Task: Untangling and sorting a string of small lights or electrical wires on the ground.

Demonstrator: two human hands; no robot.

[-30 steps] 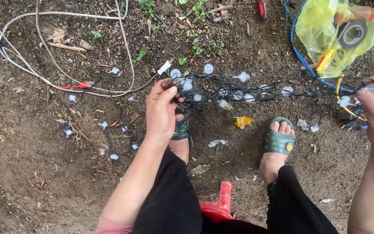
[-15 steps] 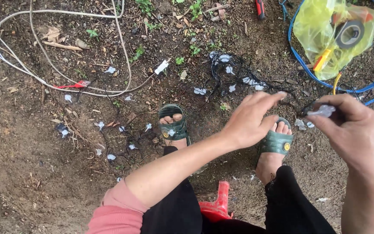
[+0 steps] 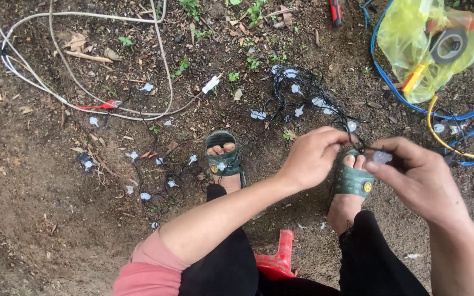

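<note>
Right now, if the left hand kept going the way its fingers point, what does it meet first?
The left hand points toward the right hand, along the black wire pinched between them. It would likely meet the small clear bulb at the right hand's fingertips first; the two look level, though depth is unclear.

Seen from above, both hands meet over the right foot's green sandal (image 3: 356,181). The left hand (image 3: 311,156) pinches the black string of lights (image 3: 303,98), and the right hand (image 3: 418,175) holds one small pale bulb (image 3: 382,157) between its fingertips. The string trails over bare ground (image 3: 39,219) toward a yellow plastic bag (image 3: 412,38) at the top right corner.
</note>
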